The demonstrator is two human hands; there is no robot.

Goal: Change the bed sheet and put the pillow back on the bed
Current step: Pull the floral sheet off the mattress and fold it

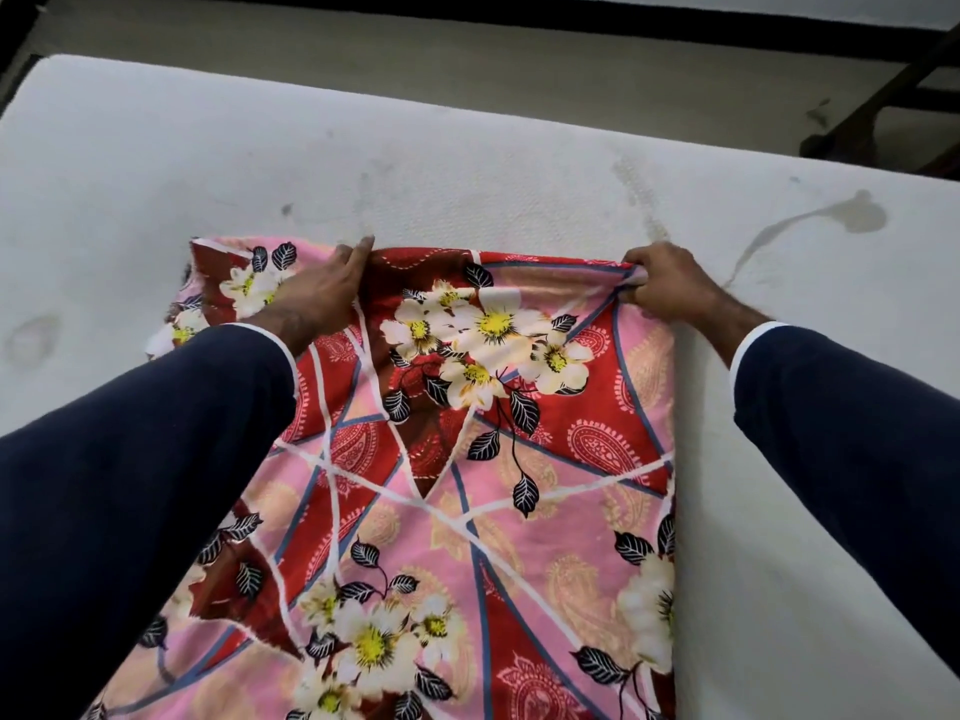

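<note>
Both our hands, left hand (317, 293) and right hand (667, 283), pinch the floral bed sheet (467, 459) on the stained white mattress (467, 174); grey floor (467, 59) beyond.

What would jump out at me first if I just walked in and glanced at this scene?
The bright floral bed sheet, red and pink with white flowers, fills the middle and lower part of the view, lying folded on a bare white mattress. The left hand and the right hand, in dark blue sleeves, each grip its far edge. Grey stains mark the mattress at the right.
</note>
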